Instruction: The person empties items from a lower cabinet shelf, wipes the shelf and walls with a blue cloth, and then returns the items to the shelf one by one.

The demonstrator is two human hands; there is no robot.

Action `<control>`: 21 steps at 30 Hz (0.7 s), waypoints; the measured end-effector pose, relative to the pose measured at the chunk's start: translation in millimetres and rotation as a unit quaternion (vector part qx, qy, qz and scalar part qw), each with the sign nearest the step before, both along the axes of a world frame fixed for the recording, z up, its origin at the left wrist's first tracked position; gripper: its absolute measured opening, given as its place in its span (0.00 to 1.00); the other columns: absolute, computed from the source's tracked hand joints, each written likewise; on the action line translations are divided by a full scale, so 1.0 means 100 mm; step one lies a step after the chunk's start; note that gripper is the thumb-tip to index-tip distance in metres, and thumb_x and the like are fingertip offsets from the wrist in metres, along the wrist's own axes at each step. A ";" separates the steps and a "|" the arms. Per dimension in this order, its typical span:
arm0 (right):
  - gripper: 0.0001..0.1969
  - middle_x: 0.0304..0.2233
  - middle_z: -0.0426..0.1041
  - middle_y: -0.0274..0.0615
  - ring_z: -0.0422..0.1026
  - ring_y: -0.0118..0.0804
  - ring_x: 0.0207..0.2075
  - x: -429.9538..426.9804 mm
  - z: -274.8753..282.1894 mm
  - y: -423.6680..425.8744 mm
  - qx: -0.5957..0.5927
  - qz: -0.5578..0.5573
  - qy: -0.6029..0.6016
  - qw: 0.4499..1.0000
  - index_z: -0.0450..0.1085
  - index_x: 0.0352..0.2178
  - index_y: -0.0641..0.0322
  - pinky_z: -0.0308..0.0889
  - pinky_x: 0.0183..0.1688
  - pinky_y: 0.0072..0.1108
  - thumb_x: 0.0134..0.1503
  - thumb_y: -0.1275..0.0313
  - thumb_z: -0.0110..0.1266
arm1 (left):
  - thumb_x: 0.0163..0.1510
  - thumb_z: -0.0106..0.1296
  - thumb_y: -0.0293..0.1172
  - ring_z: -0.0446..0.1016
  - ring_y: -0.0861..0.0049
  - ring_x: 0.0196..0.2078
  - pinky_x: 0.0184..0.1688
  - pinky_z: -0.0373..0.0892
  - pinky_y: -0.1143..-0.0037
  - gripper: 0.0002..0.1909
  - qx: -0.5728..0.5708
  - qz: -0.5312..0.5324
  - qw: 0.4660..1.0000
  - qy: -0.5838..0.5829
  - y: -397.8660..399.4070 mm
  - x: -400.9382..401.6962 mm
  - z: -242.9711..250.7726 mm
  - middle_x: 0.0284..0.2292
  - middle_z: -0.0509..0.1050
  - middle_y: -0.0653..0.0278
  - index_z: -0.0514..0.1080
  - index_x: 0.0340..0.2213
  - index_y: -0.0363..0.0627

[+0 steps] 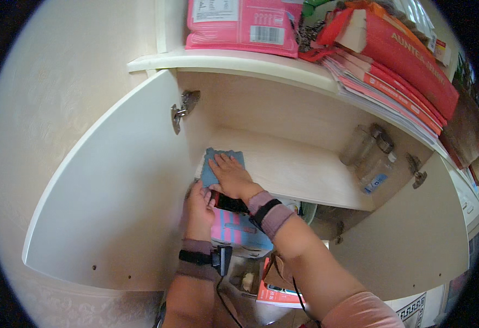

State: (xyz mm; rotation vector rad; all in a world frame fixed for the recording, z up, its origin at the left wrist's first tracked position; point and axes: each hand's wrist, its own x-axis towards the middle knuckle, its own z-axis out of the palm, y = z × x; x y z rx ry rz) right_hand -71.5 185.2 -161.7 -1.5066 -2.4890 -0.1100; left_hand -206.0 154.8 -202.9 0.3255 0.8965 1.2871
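A blue-grey cloth (pixel 211 169) with a scalloped edge lies at the left front of the upper cabinet shelf (pixel 288 168). My right hand (pixel 232 177) presses flat on it, fingers extended, holding it against the shelf. Just below the shelf's front edge, near the left side panel, is my left hand (pixel 202 203), its fingers loosely curved close to the cloth's lower corner. I see nothing held in it. Whether those fingertips touch the cloth cannot be told. Both wrists wear bands, a dark device on the left one.
Two cabinet doors, left (pixel 112 197) and right (pixel 411 233), stand open. Clear bottles (pixel 372 164) occupy the shelf's right end. Below are a striped pink-and-blue box (pixel 239 229) and a dark item (pixel 230 203). A pink packet (pixel 243 26) and stacked papers (pixel 387 94) rest on top. Cables hang nearby.
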 end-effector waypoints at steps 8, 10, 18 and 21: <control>0.45 0.60 0.48 0.57 0.45 0.53 0.62 1.53 -0.02 -0.89 0.015 -0.092 -0.019 0.995 0.47 0.58 0.67 0.39 0.63 0.38 0.49 0.43 0.46 | 0.51 0.48 0.45 0.48 0.64 0.62 0.61 0.41 0.64 0.31 0.040 -0.036 0.997 -0.050 -0.06 -0.04 0.04 0.58 0.55 0.61 0.57 0.54 0.45; 0.46 0.59 0.49 0.58 0.47 0.54 0.62 2.02 0.00 -1.22 0.030 -0.134 -0.033 0.990 0.48 0.58 0.68 0.39 0.62 0.39 0.48 0.41 0.46 | 0.52 0.48 0.45 0.50 0.64 0.61 0.61 0.41 0.64 0.32 0.039 -0.038 0.997 -0.050 -0.07 0.05 0.06 0.59 0.54 0.60 0.56 0.55 0.46; 0.47 0.58 0.50 0.60 0.46 0.57 0.61 2.41 -0.09 -1.49 0.035 -0.220 -0.081 0.971 0.47 0.57 0.70 0.38 0.62 0.42 0.48 0.41 0.47 | 0.51 0.48 0.52 0.43 0.64 0.63 0.62 0.38 0.63 0.40 0.063 -0.076 0.993 -0.060 -0.11 0.08 0.11 0.61 0.47 0.61 0.49 0.58 0.45; 0.46 0.59 0.49 0.61 0.45 0.56 0.62 1.79 -0.13 -1.08 0.031 -0.172 -0.085 0.981 0.48 0.57 0.70 0.39 0.62 0.41 0.49 0.43 0.47 | 0.51 0.48 0.54 0.41 0.65 0.64 0.62 0.37 0.64 0.42 0.067 -0.071 0.994 -0.052 -0.13 -0.01 0.13 0.62 0.45 0.60 0.48 0.59 0.45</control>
